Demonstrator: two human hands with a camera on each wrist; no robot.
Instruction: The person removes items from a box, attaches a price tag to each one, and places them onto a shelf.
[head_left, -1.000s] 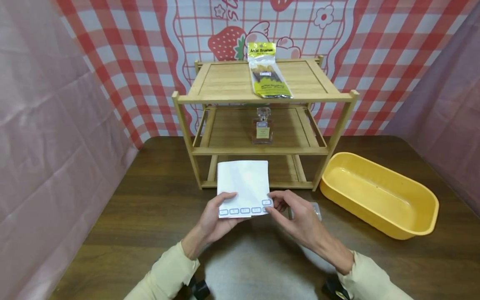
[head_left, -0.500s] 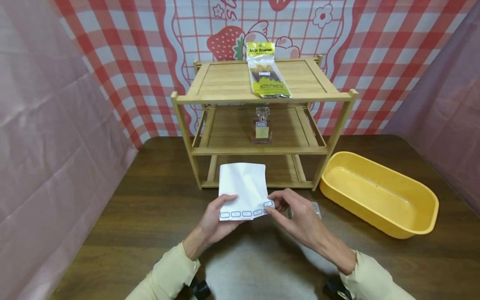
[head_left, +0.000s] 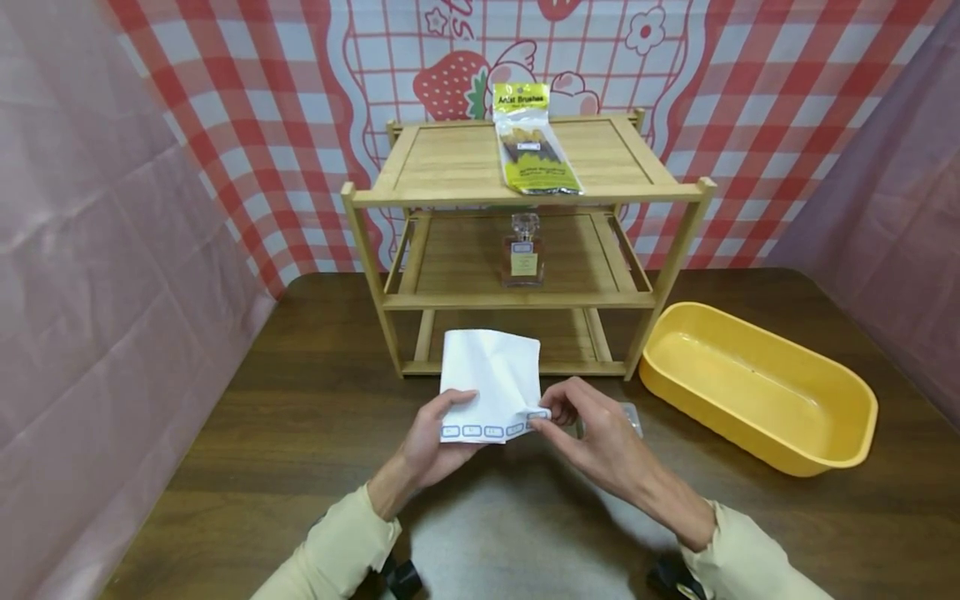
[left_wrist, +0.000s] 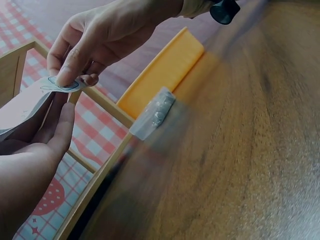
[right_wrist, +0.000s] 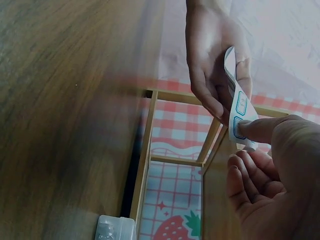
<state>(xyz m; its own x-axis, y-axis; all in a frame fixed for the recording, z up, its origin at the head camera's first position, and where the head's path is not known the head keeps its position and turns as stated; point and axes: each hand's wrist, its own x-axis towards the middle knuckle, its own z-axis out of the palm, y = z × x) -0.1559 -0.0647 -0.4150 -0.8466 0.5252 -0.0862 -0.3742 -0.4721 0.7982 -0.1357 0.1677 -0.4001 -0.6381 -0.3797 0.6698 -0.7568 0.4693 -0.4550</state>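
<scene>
A folded white sheet of stickers (head_left: 483, 371), with a row of blue-bordered labels along its near edge, is held up in front of the shelf. My left hand (head_left: 431, 437) grips its left side, thumb on top and fingers underneath. At the near right corner, my right hand (head_left: 600, 433) pinches the edge by a blue-bordered label (right_wrist: 239, 127) between thumb and fingers. That corner bends upward and the sheet is creased. Behind the right hand, a small clear plastic box (left_wrist: 154, 114) lies on the table, its contents too blurred to name.
A three-tier wooden shelf (head_left: 517, 302) stands at the back. On top lies a pack of artist brushes (head_left: 536, 158); a perfume bottle (head_left: 523, 260) stands on the middle tier. A yellow plastic basin (head_left: 757, 392) sits at the right on the wooden table (head_left: 300, 433).
The sheet has tipped slightly nearer, and its right corner has bent up and creased under the right hand's pinch. Both hands have stayed nearly in place.
</scene>
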